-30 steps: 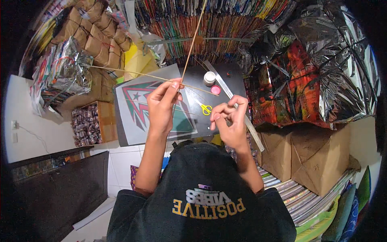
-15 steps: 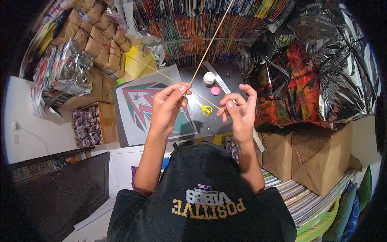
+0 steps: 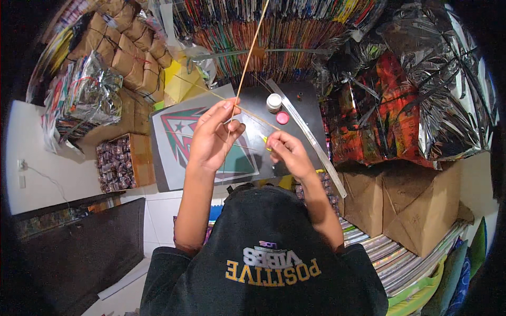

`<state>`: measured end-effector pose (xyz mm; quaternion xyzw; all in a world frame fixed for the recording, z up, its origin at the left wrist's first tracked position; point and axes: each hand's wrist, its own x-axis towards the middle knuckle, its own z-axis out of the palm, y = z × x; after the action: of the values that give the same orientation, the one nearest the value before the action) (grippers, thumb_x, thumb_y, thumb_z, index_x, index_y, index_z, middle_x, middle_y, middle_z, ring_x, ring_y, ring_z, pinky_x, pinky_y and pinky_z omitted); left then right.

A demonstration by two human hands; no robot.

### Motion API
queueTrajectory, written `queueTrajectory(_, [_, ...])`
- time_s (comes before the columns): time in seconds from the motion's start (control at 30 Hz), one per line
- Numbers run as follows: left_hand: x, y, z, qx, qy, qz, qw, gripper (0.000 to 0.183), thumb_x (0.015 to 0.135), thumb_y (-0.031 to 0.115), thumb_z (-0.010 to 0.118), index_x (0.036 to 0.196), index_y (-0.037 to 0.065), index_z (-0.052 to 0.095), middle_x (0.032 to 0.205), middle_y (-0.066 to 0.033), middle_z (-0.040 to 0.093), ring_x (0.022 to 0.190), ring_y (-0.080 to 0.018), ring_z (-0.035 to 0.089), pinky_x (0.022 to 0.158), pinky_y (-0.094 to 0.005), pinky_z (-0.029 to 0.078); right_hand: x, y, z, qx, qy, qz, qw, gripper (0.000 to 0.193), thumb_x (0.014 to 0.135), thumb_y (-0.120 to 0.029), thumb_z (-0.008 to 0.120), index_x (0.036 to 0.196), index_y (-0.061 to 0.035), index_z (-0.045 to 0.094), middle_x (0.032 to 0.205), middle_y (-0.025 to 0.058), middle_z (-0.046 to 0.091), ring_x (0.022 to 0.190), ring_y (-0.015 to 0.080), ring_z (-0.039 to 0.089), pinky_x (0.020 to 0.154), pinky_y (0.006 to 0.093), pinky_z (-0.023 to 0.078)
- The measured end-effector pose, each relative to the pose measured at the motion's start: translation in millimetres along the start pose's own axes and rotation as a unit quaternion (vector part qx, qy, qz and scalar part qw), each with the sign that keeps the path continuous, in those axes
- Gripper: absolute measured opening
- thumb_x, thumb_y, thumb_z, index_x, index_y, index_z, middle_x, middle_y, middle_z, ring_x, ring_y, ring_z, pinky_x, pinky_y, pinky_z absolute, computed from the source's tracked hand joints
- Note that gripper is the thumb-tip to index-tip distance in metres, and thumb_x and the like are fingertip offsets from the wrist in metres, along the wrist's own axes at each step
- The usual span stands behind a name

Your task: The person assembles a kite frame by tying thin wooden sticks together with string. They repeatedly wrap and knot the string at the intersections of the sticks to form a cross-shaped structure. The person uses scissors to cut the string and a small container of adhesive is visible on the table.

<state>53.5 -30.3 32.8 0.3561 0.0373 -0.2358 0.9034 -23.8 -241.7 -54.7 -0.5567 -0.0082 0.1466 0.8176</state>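
My left hand pinches two thin bamboo sticks where they cross, above the table. One stick rises to the top edge of the view; the other slants from the upper left down toward my right hand. My right hand is closed on the yellow handle of a pair of scissors, whose loops are partly hidden by the fingers. Beneath my left hand lies a pale sheet with a red, green and black angular design and a star.
On the dark table stand an open white jar and a pink lid. A metal ruler lies along the right side. Stacked sheets rise behind; wrapped bundles and a wooden box flank the left, plastic-wrapped packs the right.
My right hand has left the slanting stick and closed on the scissors. My left hand has shifted slightly left and up with the crossed sticks, and the upright stick's top has swung left.
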Motion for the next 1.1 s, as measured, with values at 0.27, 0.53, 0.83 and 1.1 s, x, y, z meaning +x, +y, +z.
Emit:
queueTrajectory(0.27, [0.8,12.3,-6.3,-0.069,-0.004,-0.019,0.997,0.021,0.100,0.018,0.061,0.114,0.004,0.065,0.092,-0.0013,0.067,0.064,-0.0084,0.056,0.074,-0.0318,0.051,12.3,58.0,-30.3,-0.141,0.157,0.048,0.976,0.019,0.097,-0.021,0.063,0.100,-0.0027,0.068,0.089,-0.0004,0.067,0.079,0.0079,0.058,0.067,0.0257,0.045])
queueTrajectory(0.53, [2.3,5.5,-4.5,-0.025,0.002,-0.020,0.999,0.023,0.098,0.016,0.064,0.116,0.002,0.066,0.093,-0.0028,0.069,0.065,-0.0072,0.056,0.071,-0.0288,0.050,4.0,31.3,-22.7,-0.408,0.174,-0.004,0.896,0.027,0.091,-0.016,0.065,0.114,-0.0025,0.067,0.111,0.0112,0.070,0.107,0.0198,0.063,0.095,0.0315,0.045])
queueTrajectory(0.83, [-0.7,-14.5,13.9,0.068,-0.019,-0.019,0.997,0.019,0.094,0.014,0.068,0.108,0.001,0.068,0.087,-0.0060,0.070,0.066,-0.0091,0.060,0.062,-0.0208,0.047,-0.9,-46.9,38.7,-0.055,0.053,-0.186,0.980,0.026,0.099,-0.013,0.058,0.122,0.0005,0.058,0.120,0.0099,0.061,0.115,0.0152,0.056,0.100,0.0322,0.044])
queueTrajectory(1.1, [-4.2,-17.8,20.2,0.117,-0.072,-0.038,0.990,0.020,0.091,0.013,0.070,0.105,-0.001,0.068,0.086,-0.0063,0.070,0.066,-0.0095,0.059,0.060,-0.0215,0.047,-7.4,-54.0,22.4,-0.022,0.024,-0.158,0.987,0.013,0.099,-0.014,0.064,0.103,-0.0019,0.065,0.090,-0.0020,0.064,0.077,0.0008,0.053,0.066,0.0183,0.040])
